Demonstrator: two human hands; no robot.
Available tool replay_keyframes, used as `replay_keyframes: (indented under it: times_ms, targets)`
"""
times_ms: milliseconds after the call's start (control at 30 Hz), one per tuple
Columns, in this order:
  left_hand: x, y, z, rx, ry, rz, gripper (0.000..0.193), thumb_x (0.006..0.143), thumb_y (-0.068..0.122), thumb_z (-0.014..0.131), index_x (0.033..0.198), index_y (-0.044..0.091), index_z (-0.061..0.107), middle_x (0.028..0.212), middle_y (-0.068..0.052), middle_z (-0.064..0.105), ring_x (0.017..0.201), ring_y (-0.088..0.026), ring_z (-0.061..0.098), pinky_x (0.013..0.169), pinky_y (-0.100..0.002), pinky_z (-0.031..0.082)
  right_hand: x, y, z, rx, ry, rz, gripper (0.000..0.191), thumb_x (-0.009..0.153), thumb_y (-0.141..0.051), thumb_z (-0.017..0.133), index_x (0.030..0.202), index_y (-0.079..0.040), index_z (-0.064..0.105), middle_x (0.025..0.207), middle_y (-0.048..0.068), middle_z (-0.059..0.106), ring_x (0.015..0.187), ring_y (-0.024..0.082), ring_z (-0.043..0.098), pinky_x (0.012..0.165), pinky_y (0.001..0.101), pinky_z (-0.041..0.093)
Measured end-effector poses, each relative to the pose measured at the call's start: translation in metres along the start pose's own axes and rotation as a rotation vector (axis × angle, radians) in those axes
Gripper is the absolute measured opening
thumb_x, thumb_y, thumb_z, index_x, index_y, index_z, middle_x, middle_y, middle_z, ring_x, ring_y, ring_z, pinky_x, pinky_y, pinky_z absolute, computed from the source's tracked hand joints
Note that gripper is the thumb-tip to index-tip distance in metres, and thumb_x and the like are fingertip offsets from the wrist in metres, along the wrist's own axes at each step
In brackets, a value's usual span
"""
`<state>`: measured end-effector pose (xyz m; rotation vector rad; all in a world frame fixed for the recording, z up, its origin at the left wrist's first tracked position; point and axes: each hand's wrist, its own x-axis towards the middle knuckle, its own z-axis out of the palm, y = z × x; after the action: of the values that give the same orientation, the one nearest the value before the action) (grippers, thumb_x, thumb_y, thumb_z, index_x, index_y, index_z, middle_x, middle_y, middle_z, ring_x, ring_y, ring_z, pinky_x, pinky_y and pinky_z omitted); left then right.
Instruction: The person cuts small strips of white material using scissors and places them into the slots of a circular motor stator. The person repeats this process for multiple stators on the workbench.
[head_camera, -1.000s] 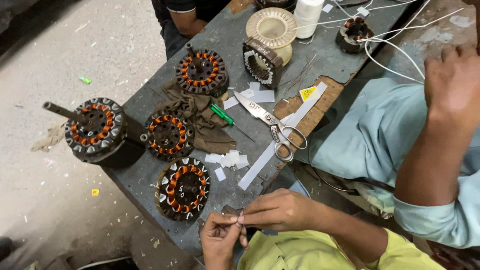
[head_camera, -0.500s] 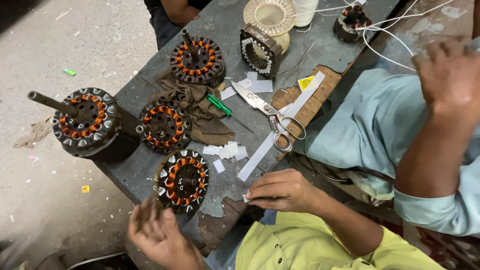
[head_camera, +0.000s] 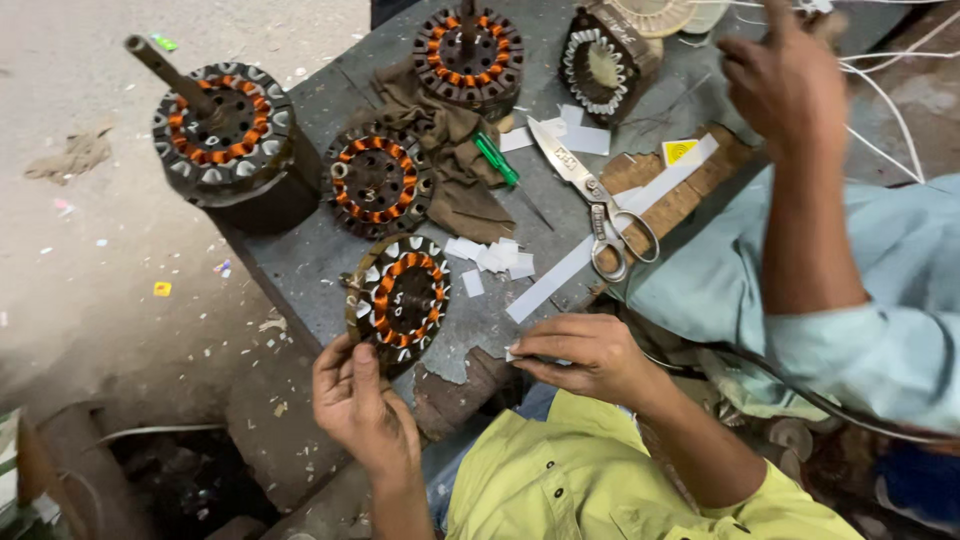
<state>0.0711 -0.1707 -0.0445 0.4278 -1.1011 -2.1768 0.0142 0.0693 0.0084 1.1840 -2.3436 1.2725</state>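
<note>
Head view: left hand (head_camera: 362, 405) grips stator (head_camera: 398, 298); right hand (head_camera: 585, 355) pinches paper slip (head_camera: 512, 354); scissors (head_camera: 595, 200) lie beyond.

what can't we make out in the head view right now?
- Right hand: pinches something small and white; fingers cover most of it.
- Left hand: at the rim of the nearest stator; the stator hides the fingertips, so the grip is unclear.
- Co-worker's hand: motion-blurred, top edge cuts it.
- Dark winding part and pale spool: cut off by the top edge.

label (head_camera: 680, 152) | 1 | small square, yellow and white | bench, right of scissors (head_camera: 598, 198)
</note>
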Motion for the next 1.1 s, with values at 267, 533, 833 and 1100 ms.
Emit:
replay_keyframes:
  times_ms: [267,533,833,1100]
  targets:
    - [0.005,0.001,0.002,-0.113,-0.020,-0.033,0.024,0.100,0.000,0.067,0.121,-0.007,0.058,0.108,-0.015,0.069,0.098,-0.018,0.070,0.094,-0.032,0.058,0.015,-0.002,0.002,-0.005,-0.010,-0.051,0.026,0.080,-0.006,0.087,0.104,-0.007,0.076,0.096,0.006,0.075,0.083,0.021,0.075,0.071,0.0306,0.061]
    - [0.011,-0.012,-0.008,-0.104,-0.034,-0.059,0.028,0.101,0.003,0.067,0.125,-0.008,0.060,0.115,-0.012,0.069,0.104,-0.017,0.066,0.096,-0.030,0.053,0.045,-0.009,0.016,-0.014,0.019,-0.013,0.027,0.078,-0.005,0.087,0.103,-0.008,0.077,0.098,0.007,0.075,0.087,0.022,0.075,0.076,0.0309,0.060]
    - [0.020,-0.004,-0.020,-0.053,-0.091,-0.090,0.028,0.101,0.009,0.071,0.125,-0.004,0.068,0.117,-0.008,0.073,0.105,-0.012,0.066,0.097,-0.027,0.052,0.082,-0.023,0.070,0.115,0.099,0.052,0.024,0.091,0.001,0.085,0.113,-0.004,0.077,0.102,0.011,0.075,0.090,0.018,0.074,0.081,0.0255,0.058]
    - [0.022,0.004,-0.020,-0.139,-0.131,-0.115,0.028,0.102,0.007,0.070,0.127,-0.005,0.068,0.118,-0.009,0.073,0.106,-0.013,0.067,0.098,-0.028,0.054,0.112,-0.036,0.088,0.036,-0.009,-0.070,0.026,0.085,-0.003,0.087,0.109,-0.005,0.078,0.103,0.010,0.073,0.092,0.020,0.073,0.081,0.0299,0.058]
